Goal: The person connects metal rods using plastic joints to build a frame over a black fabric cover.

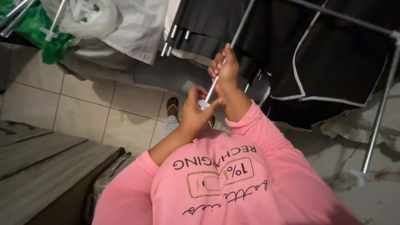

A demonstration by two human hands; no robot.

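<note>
A thin silver metal rod (238,26) runs from the top middle down to my hands. My right hand (226,68) is wrapped around the rod partway along it. Just below, my left hand (195,109) pinches the rod's lower end, where a small white plastic connector (204,104) sits. Both arms wear pink long sleeves. Behind the rod lies black fabric with white trim (333,58), part of a frame-and-cloth assembly.
Another metal rod (378,121) with a white connector stands at right. White plastic bags (125,25) and a green bag (41,29) with more rods lie top left. A grey wooden surface (41,166) is at lower left; beige floor tiles (91,108) and my sandalled foot (172,106) below.
</note>
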